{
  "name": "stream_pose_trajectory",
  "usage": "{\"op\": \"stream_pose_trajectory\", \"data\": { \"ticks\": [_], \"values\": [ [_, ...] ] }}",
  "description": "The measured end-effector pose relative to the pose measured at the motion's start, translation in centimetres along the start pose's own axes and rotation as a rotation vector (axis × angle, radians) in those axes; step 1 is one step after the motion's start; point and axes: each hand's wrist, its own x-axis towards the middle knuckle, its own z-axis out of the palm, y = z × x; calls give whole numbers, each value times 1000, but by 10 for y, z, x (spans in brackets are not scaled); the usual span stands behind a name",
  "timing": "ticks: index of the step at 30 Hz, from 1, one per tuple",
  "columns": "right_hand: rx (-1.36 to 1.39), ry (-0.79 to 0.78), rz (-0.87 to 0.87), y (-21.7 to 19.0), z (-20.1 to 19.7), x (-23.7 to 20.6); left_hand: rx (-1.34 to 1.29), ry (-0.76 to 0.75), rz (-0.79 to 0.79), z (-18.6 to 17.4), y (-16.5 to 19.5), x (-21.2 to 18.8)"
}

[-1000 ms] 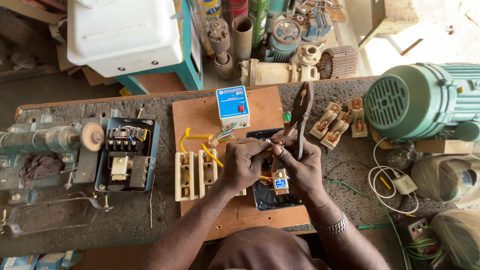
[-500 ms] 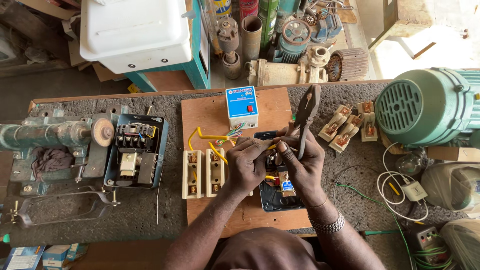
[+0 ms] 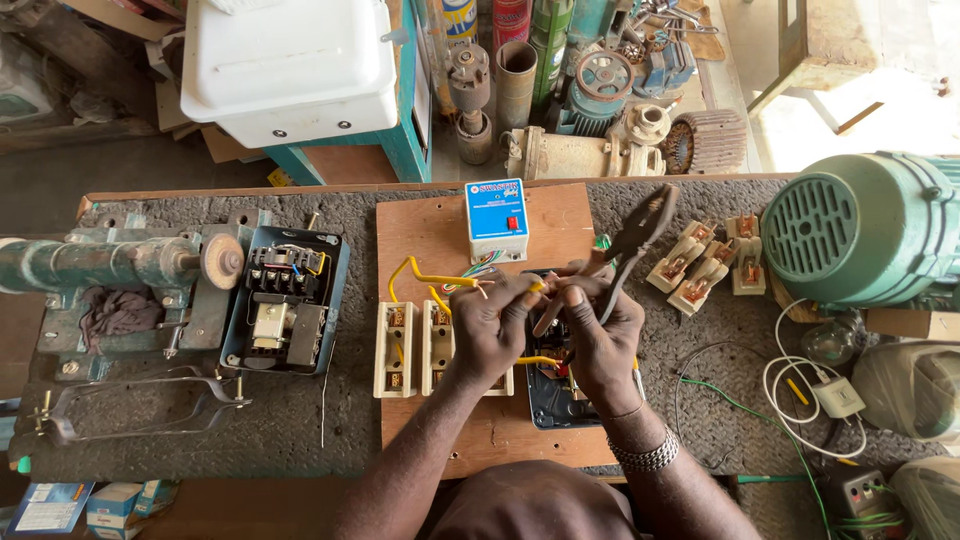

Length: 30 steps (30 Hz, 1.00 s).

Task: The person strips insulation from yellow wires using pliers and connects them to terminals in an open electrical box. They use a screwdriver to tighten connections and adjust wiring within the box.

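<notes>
Yellow wire (image 3: 520, 291) pinched in left hand (image 3: 492, 325); right hand (image 3: 598, 335) grips pliers (image 3: 632, 240); wiring on wooden board (image 3: 430, 215) unfinished, loose ends bare.

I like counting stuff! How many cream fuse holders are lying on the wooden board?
2, side by side on the wooden board: one cream fuse holder at its left edge, another beside it, against the left hand. More may hide under the hands.

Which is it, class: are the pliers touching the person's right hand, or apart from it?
Touching. The head view shows the right hand wrapped around the handles of the pliers, whose dark jaws stick up past the fingers.
</notes>
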Motion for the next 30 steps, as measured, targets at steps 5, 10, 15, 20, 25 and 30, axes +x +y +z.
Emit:
{"op": "stream_pose_trajectory", "data": {
  "ticks": [5, 10, 15, 20, 25, 30],
  "values": [
    [-37, -6, 6, -4, -3, 3, -36, -52, 33, -3, 16, 3],
    [-44, -45, 16, -8, -5, 7, -45, -81, 11, -5, 24, 10],
    [-62, -26, 23, -7, -1, 9, -8, -34, 24, -5, 27, 10],
    [-78, -4, -1, -2, 2, 8, -10, -3, 16, -4, 29, 10],
    [35, 15, 13, 7, 2, 6, -9, 15, -4, -3, 27, 9],
    [167, 20, 11, 12, 7, 4, -46, 25, -30, -1, 26, 7]
  ]
}}
